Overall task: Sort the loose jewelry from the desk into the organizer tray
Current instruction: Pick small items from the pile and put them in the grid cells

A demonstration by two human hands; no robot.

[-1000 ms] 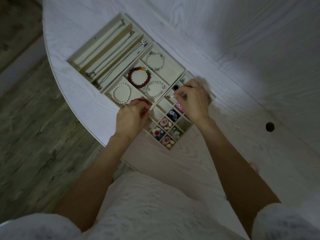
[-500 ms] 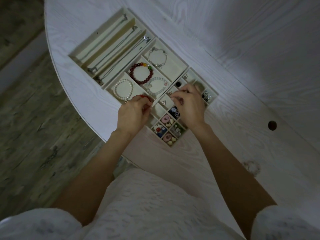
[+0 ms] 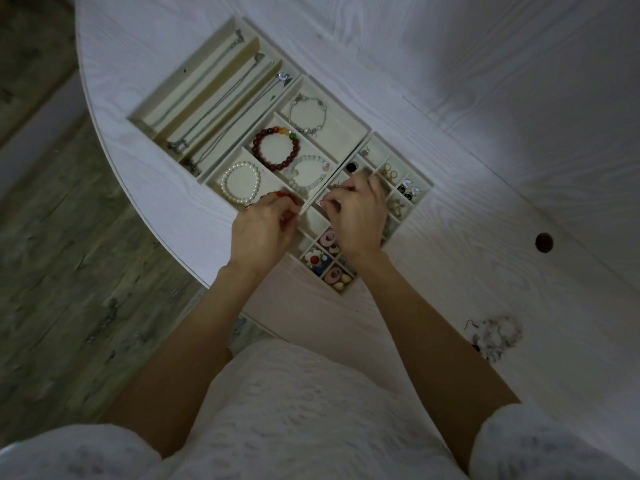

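Hands meet over organizer tray [image 3: 349, 124]. Left hand [image 3: 261, 230] and right hand [image 3: 358, 216] have curled fingers; what they pinch cannot be told. Loose jewelry [image 3: 497, 336] lies on desk [image 3: 485, 98], well apart at 4 o'clock.

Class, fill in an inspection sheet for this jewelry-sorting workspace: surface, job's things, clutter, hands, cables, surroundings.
Surface: white wood-grain desk, round hole.
Job's things: organizer tray holding necklaces, bracelets, earrings; loose jewelry lying right of it.
Clutter: nothing seen.
Hands: left hand at the red bracelet; right hand over the small compartments, fingers curled, grip contents unclear.
Cables: nothing seen.
Surroundings: wood-look floor.
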